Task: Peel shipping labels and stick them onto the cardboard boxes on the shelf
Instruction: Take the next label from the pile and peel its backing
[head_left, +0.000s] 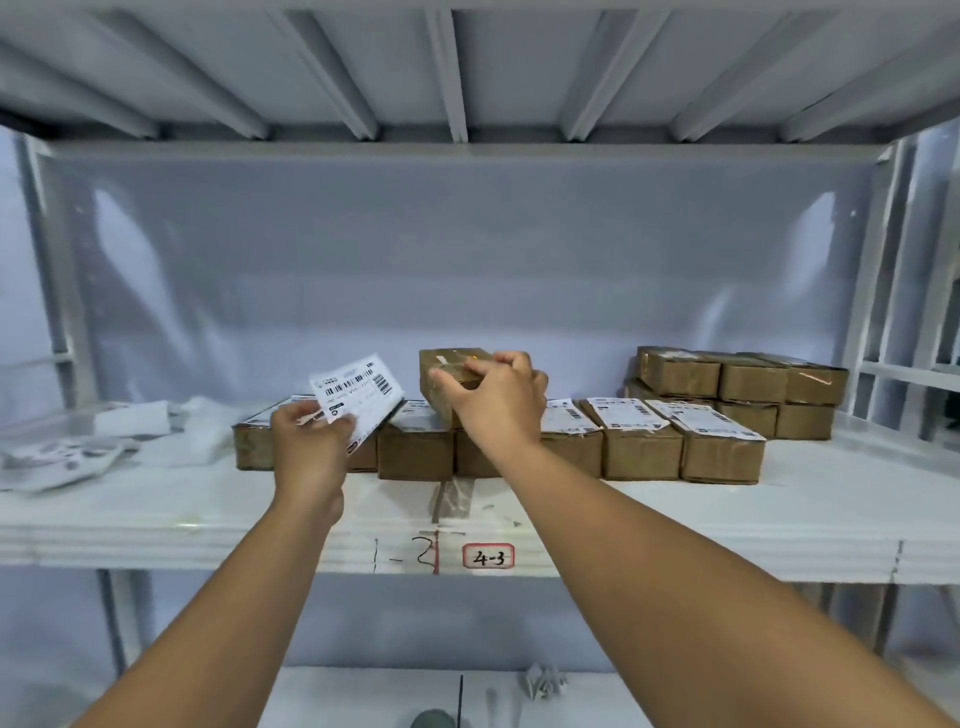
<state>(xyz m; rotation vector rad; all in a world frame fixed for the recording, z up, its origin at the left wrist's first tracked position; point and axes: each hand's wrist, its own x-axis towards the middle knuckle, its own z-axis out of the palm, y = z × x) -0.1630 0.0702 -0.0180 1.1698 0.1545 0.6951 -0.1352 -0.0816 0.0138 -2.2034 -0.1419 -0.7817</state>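
Note:
My left hand (310, 444) pinches a white shipping label (358, 392) with barcodes, held up above the left end of a row of cardboard boxes. My right hand (498, 397) grips a brown cardboard box (441, 371) without a label, tilted on top of the middle of the row. The row (639, 447) holds several boxes, most with white labels on their tops. At the back right stands a stack of unlabelled brown boxes (737, 389).
The white shelf (675, 514) carries loose white backing sheets and papers (78, 452) at the left. Brown tape (449, 499) is stuck to the shelf front, near a tag reading 4-3 (488, 557). Another shelf deck hangs overhead. A lower shelf (363, 696) shows below.

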